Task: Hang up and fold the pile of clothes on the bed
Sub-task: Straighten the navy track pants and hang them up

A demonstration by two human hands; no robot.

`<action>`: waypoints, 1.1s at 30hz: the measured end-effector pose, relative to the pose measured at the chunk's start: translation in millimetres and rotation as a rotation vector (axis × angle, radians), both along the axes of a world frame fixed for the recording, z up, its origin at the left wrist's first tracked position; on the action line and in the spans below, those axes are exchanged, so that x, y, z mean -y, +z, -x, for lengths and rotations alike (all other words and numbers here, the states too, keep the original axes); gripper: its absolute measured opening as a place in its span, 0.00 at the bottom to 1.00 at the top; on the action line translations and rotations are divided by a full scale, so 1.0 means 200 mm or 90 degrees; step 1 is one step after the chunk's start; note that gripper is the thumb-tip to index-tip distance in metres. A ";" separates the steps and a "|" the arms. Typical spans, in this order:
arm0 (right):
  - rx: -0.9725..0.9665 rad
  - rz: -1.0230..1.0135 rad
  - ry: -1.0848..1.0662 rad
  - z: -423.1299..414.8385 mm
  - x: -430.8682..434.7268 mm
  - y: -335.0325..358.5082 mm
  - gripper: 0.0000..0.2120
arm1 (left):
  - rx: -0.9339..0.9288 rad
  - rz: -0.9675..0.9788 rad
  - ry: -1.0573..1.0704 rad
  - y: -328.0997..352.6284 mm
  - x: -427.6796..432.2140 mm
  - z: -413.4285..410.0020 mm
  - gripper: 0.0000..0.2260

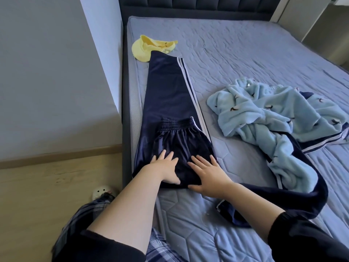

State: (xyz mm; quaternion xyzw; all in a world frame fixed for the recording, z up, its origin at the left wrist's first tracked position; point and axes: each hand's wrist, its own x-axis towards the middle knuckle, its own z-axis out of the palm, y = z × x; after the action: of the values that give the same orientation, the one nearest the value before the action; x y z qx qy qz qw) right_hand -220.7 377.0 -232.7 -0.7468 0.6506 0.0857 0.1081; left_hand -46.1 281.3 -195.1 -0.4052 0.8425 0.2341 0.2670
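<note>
Blue quilted mattress (pixel 245 53) carries glossy navy striped track trousers (pixel 166 87) along its left edge. Left hand (pixel 166 170) and right hand (pixel 209 176) press flat, fingers spread, on the folded waist; slippery fabric could slide, undoing the fold.

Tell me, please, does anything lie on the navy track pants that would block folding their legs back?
Nothing visible does. The left hand and right hand press flat on the navy track pants; the legs lie bare. The yellow garment only meets the far hem; the blue fleece pile lies apart.
</note>
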 end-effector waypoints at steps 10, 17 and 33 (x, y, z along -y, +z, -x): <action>-0.211 0.001 0.002 -0.08 0.03 0.01 0.37 | 0.115 0.185 -0.029 -0.07 -0.22 -0.02 0.43; -0.164 0.060 0.003 -0.12 0.10 0.10 0.12 | 0.026 0.148 0.038 -0.02 -0.17 -0.01 0.32; 0.192 -0.276 -0.131 0.17 0.11 0.53 0.03 | -0.140 -0.304 0.151 0.28 -0.01 -0.26 0.08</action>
State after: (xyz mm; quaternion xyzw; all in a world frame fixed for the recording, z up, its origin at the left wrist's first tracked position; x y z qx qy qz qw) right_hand -255.3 355.8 -126.5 -0.6408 0.6659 0.0990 0.3691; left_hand 6.2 284.2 -138.6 -0.3986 0.7344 0.4978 0.2324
